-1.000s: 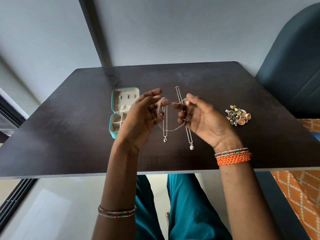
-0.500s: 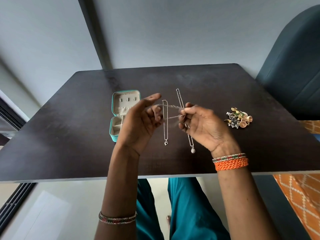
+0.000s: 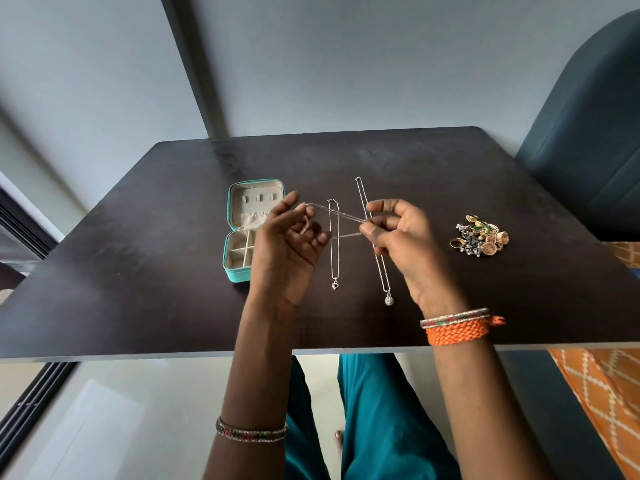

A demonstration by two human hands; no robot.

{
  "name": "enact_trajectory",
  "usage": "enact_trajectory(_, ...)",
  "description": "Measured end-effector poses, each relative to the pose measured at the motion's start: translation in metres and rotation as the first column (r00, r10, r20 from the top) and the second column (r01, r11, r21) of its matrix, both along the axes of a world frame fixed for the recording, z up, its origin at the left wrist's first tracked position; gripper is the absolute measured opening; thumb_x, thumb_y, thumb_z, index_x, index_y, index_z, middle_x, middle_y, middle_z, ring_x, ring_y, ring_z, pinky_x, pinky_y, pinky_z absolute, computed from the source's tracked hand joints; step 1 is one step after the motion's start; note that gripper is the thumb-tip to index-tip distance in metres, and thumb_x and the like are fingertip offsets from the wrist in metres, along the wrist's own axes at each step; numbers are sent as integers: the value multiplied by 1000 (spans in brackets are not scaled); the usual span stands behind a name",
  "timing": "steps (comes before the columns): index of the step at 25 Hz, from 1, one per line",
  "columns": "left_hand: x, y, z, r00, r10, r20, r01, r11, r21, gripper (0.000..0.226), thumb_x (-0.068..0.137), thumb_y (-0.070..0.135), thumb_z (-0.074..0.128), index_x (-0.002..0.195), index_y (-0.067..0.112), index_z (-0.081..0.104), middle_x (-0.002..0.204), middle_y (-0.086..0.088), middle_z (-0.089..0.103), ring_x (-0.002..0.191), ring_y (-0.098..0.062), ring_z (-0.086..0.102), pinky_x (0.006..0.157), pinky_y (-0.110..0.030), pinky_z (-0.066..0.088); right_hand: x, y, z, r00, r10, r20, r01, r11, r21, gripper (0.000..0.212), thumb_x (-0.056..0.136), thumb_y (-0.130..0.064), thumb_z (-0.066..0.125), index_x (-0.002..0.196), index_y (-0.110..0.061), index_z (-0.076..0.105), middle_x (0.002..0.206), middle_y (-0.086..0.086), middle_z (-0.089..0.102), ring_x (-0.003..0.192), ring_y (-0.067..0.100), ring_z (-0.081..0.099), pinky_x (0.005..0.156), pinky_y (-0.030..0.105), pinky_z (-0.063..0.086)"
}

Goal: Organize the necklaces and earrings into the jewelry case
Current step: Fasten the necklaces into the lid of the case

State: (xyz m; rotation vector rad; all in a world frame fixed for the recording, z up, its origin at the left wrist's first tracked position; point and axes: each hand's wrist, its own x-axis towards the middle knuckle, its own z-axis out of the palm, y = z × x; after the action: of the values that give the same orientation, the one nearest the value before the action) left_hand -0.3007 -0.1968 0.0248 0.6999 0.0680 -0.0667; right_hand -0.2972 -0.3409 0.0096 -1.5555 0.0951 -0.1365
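The open jewelry case sits toward the worktop's left edge, lid tilted back, compartments bare. Just right of it, the left hand curls its fingers round 1 end of a thin chain, stretched nearly level across to the right hand, which pinches the other end. Beneath lie 2 pendant necklaces, long axes running far edge to near edge. Earrings heap toward the right edge. The case lies nearest the left hand, so that hand likely leads.
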Motion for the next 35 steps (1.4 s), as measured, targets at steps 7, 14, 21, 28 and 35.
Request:
enact_trajectory(7,-6,-3,3,998,-53,27,46,975,218,31,91,0,45,118,13,47,67,4,62,42,-3,42,41,-15,38,-6,-7,6,983,-139,122,151,984,-92,45,73,4,74,112,-15,61,62,-4,67,66,5,66,74,21,53)
enact_trajectory(14,-6,3,2,993,-116,30,112,988,110,27,87,10,42,113,12,50,70,-3,62,45,-9,45,47,-19,43,-9,-5,5,925,-357,128,337,928,157,41,85,13,49,110,-15,33,74,4,55,61,13,67,76,36,58)
enact_trajectory(21,-8,3,-4,984,-174,31,176,981,-81,34,82,18,46,115,13,44,97,-16,68,75,-21,64,66,-25,53,-9,0,8,989,-145,-16,140,922,362,27,86,14,45,96,-12,44,73,4,49,38,3,37,36,17,33)
enact_trajectory(28,-15,-8,1,982,-187,31,185,980,72,17,94,29,37,105,18,43,119,-27,49,103,-35,57,99,-40,45,-19,-14,47,891,449,-66,-354,598,-719,26,81,-2,69,98,-18,55,78,-6,68,58,-2,55,59,21,48)
enact_trajectory(35,-13,-15,2,977,-192,89,187,980,60,11,93,29,40,102,22,39,131,-32,43,114,-41,54,103,-50,43,-25,-13,46,926,372,65,-189,606,-772,22,78,-7,72,93,-21,63,77,-5,69,59,-5,56,57,13,46)
